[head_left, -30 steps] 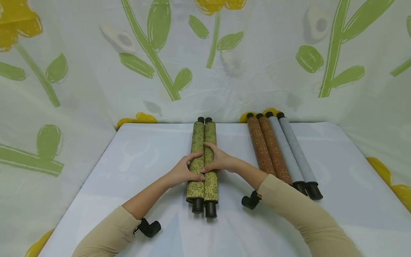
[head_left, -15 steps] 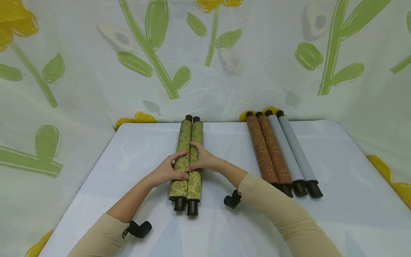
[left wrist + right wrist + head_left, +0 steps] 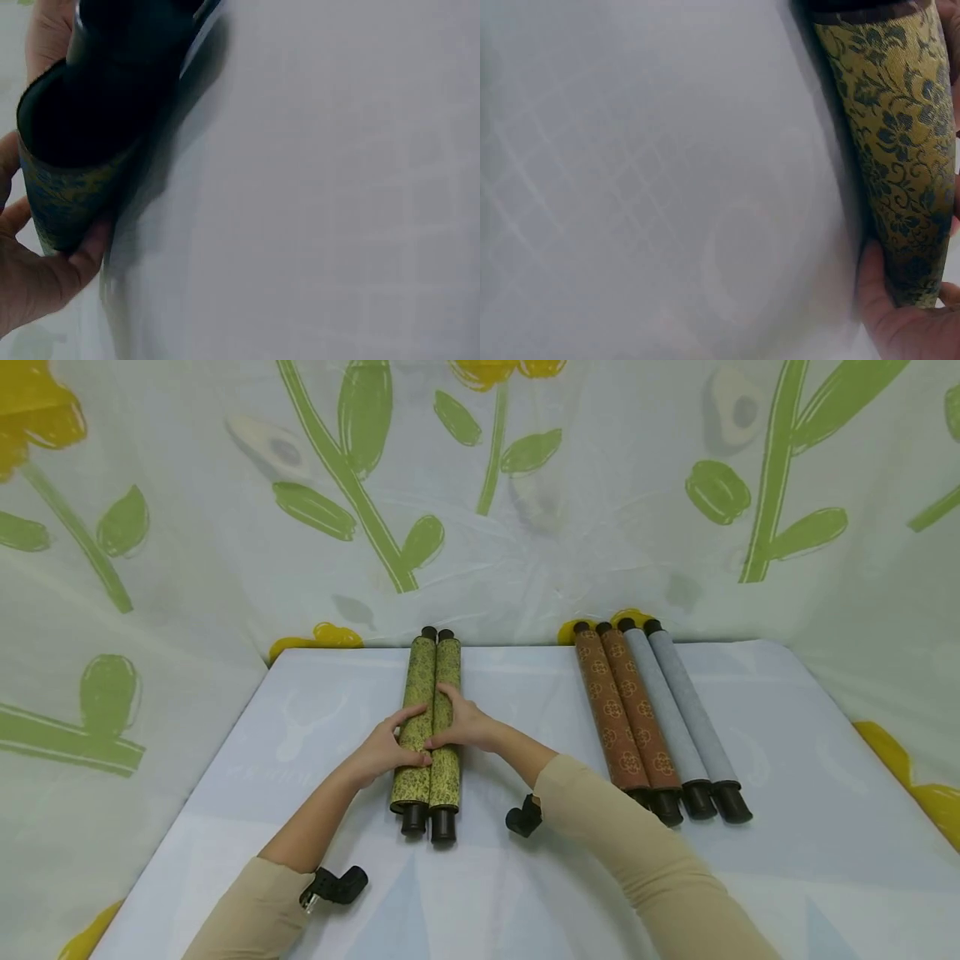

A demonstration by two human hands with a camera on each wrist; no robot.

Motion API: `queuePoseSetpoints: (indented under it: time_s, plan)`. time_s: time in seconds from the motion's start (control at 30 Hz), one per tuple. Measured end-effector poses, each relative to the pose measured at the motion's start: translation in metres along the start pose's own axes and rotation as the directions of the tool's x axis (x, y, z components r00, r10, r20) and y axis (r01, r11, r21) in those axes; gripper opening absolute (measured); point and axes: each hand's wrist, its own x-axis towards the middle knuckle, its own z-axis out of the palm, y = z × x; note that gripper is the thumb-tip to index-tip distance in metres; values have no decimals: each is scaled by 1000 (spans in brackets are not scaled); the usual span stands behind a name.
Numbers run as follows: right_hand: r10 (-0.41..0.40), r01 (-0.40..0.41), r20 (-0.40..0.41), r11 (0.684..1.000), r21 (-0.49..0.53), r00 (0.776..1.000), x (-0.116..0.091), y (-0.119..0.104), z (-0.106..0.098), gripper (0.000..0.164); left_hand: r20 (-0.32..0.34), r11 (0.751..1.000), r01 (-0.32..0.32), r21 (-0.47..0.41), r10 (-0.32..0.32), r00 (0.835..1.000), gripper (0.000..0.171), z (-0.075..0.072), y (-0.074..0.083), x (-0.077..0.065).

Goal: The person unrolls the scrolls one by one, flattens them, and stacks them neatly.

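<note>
Two rolled scrolls with yellow-green floral covers and dark end knobs lie side by side, left of the middle in the head view. My left hand [image 3: 382, 750] grips the left scroll [image 3: 412, 785] from its outer side, thumb and fingers spread over its top. From the other side my right hand [image 3: 465, 727] holds the right scroll [image 3: 446, 781], its fingertips reaching the seam between the two. A scroll's hollow end and dark knob [image 3: 127, 45] fill the upper left of the left wrist view. The right wrist view shows the flowered cover [image 3: 900, 142] close up, with a thumb beneath it.
Two brown scrolls [image 3: 611, 710] with flower outlines and two grey-blue scrolls [image 3: 690, 702] lie in a row at the right, near my right sleeve. The white table [image 3: 810, 760] ends at a flower-printed curtain [image 3: 600, 527] behind. Small black cameras [image 3: 341, 885] sit on both wrists.
Both hands have moved the pair of yellow-green scrolls leftward across the table, lately also a little away from me. The brown and grey-blue scrolls have stayed in place.
</note>
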Motion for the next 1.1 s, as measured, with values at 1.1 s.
queuePoseSetpoints:
  time_s: [1.1]
  plan:
    - [109, -115, -52, 985, -131, 993, 2, 2, -7, 87, -58, 970, 69, 233, -57, 997, 82, 2, 5, 14]
